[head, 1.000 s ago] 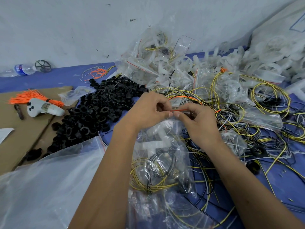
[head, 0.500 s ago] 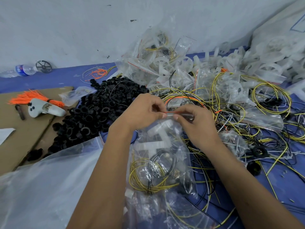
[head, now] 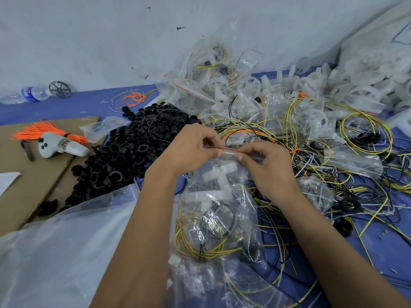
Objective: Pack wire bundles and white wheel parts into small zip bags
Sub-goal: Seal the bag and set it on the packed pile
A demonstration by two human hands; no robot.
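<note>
While both pinch zip bag (head: 222,203) seal | left hand (head: 191,147), right hand (head: 264,165) | slightly farther apart than before

Water bottle (head: 26,95) (far left) cut off by edge.

surface: blue cloth (head: 89,105) | on it: black rings (head: 124,152), cardboard (head: 26,174), wires (head: 367,138), bagged wheels (head: 222,85)

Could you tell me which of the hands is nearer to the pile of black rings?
Left. The left hand sits just right of the pile of black rings, almost at its edge; the right hand is farther right, beyond the left.
</note>
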